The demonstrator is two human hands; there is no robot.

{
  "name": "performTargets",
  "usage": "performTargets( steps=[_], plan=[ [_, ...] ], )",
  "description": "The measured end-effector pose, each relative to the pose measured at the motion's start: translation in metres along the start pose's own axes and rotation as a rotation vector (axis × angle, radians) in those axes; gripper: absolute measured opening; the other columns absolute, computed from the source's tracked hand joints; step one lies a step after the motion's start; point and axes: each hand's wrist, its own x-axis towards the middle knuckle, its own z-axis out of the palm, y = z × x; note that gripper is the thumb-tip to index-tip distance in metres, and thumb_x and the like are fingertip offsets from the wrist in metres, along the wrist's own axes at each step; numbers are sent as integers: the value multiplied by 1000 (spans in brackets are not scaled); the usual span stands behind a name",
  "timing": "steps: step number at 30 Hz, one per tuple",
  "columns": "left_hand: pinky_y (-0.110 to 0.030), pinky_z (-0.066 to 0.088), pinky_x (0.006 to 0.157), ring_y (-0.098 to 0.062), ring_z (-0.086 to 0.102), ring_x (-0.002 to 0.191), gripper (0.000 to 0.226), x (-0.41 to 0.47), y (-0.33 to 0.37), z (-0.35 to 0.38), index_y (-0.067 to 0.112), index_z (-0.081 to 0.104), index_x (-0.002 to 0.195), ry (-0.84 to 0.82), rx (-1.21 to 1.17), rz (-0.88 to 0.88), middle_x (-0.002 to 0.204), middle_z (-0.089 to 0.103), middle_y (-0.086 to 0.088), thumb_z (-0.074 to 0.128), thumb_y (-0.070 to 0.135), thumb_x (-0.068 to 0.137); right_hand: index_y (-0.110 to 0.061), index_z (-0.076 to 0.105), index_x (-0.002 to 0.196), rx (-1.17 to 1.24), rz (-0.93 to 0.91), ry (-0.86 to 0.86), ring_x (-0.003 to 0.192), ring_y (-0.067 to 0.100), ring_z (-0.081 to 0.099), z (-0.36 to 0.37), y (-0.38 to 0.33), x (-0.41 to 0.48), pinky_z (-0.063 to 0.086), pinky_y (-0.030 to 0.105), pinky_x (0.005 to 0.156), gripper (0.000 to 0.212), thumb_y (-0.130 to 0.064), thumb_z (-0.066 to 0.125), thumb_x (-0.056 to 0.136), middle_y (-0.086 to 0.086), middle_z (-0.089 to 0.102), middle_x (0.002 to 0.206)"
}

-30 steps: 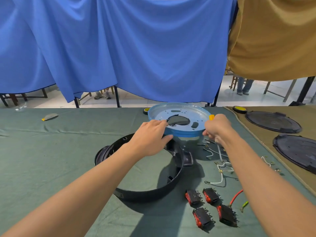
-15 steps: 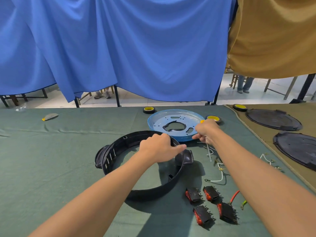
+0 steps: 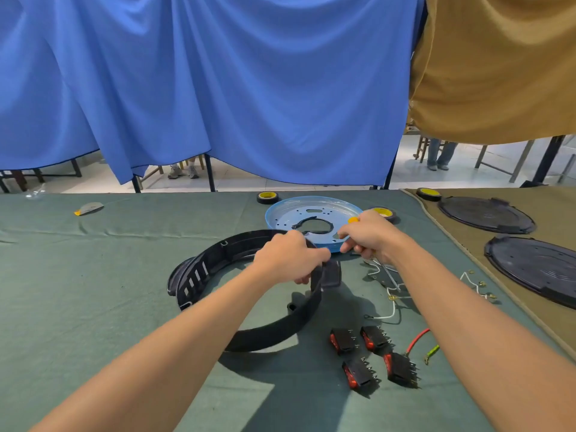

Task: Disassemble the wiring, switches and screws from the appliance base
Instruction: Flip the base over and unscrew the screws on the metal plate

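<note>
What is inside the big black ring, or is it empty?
Empty. Green cloth shows through the black ring; the left hand grips its rim.

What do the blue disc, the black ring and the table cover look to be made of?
Blue disc: probably painted sheet metal, thin, with punched holes and a glossy raised rim. Black ring: apparently moulded plastic, semi-gloss, with slots and a moulded boss. Table cover: woven cloth, matte green, lying in wrinkles.

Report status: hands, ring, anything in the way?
Left hand grips ring rim. Right hand holds screwdriver, at plate edge. Four switches and loose wires on cloth beside ring. Nothing blocking.
</note>
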Motion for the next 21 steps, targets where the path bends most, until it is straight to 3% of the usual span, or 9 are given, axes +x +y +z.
performTargets(
  steps=[2,4,11,14,16,19,21],
  plan=[
    [-27,55,69,-10,67,56,40,-3,-2,-15,10,69,62,37,-109,31,56,69,2,56,44,80,1,57,87,6,-44,10,48,16,35,-1,-5,-4,26,20,37,6,-5,56,87,15,69,66],
    [-23,49,60,-9,64,52,41,-2,-5,-32,6,72,70,80,-218,40,60,71,-1,56,42,84,4,60,95,1,-83,1,49,15,35,-1,-8,-6,26,21,38,13,-7,57,89,14,70,66],
    [-22,46,56,-2,54,40,40,4,-12,-54,2,71,82,176,-329,31,59,67,0,56,39,89,-13,72,95,-355,-194,-255,57,15,43,17,-14,-23,35,22,46,12,-9,62,89,2,67,73],
    [-20,44,52,-1,56,42,41,0,-12,-49,4,73,79,146,-310,44,60,69,0,55,39,89,-14,68,83,-436,-198,-231,57,18,42,25,-16,-29,35,22,45,13,-11,58,91,1,66,70],
    [-16,43,47,-2,58,44,42,-6,-10,-40,4,71,71,103,-252,75,55,67,2,55,40,88,-8,62,72,-350,-179,-130,50,18,37,21,-19,-27,30,21,42,20,-8,55,90,2,66,61],
    [-28,53,61,-13,65,58,46,-12,-5,-21,6,69,65,130,-36,117,53,66,2,52,45,83,-2,62,72,-242,-213,60,51,16,39,3,-23,-19,32,26,45,20,-11,56,89,11,72,80],
    [-38,58,72,-21,70,70,47,-12,-4,-15,6,71,69,133,-3,118,61,70,-2,51,46,83,-6,71,85,-358,-271,29,57,12,49,-5,-24,-18,37,24,47,14,-14,60,88,6,72,80]
  ],
)
